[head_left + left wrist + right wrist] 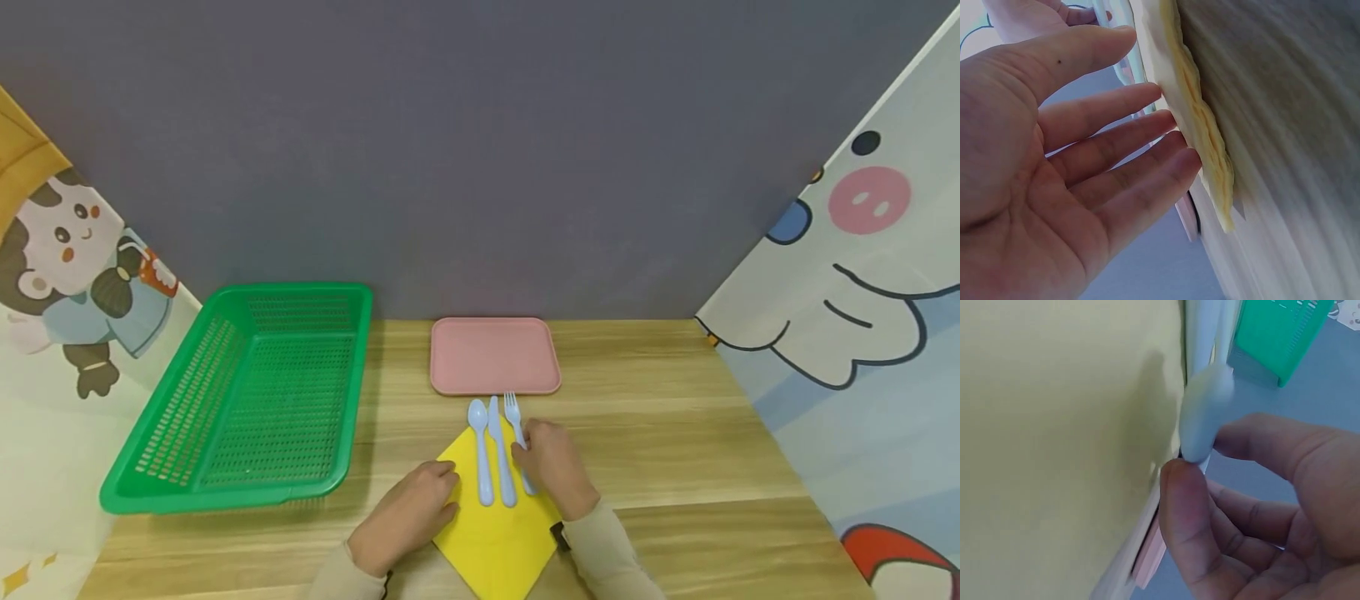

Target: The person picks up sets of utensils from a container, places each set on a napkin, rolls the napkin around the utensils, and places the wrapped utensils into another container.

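Observation:
A folded yellow napkin [491,542] lies on the table with a corner toward me. On it, side by side, are a pale blue spoon [482,462], a knife [501,458] and a fork [513,412], their heads pointing away from me. My right hand [557,467] pinches the fork between thumb and forefinger; in the right wrist view the fork's handle end [1207,415] is slightly lifted off the napkin. My left hand [412,508] rests at the napkin's left edge. The left wrist view shows its fingers extended, fingertips [1188,159] against the layered edge.
A pink tray [495,356] lies beyond the cutlery against the grey back panel [465,167]. To the left stands a green perforated basket [352,400]. Printed side panels flank the wooden table [675,442].

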The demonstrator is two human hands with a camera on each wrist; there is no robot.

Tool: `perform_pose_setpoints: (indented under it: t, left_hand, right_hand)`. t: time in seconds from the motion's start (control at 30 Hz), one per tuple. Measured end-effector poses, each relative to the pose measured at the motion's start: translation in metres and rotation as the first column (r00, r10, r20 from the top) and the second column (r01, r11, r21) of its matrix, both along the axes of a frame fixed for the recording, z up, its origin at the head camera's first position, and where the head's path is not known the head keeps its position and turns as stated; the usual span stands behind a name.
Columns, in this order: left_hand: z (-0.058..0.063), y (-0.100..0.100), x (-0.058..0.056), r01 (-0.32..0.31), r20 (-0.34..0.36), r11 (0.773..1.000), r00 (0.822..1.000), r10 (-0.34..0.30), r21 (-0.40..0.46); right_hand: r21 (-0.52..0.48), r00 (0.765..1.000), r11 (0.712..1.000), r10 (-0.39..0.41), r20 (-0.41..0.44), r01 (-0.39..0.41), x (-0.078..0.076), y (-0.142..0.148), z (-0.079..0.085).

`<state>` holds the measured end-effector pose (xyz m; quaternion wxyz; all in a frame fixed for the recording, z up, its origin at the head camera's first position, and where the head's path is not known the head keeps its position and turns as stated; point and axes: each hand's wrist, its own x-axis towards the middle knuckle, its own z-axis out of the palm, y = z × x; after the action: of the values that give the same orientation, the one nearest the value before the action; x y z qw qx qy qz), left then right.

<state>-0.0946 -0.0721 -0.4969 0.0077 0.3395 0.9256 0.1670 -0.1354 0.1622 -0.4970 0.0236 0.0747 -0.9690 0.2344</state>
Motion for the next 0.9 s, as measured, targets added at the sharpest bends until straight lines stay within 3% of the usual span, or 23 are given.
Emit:
perform_pose_setpoints:
  t: [0.27, 0.9]
  left_hand:
    - [-0.002, 0.0, 0.002, 0.003, -0.024, 1.0, 1.0, -0.004, -0.019]
    - [-0.001, -0.001, 0.004, -0.016, -0.003, 0.999, 1.0, 0.016, -0.028]
  right_hand:
    - [-0.006, 1.0, 1.0, -0.008, 0.011, 0.008, 0.001, -0.006, -0.004]
    - [0.036, 1.0, 0.999, -0.013, -0.013, 0.013, 0.0, -0.013, -0.009]
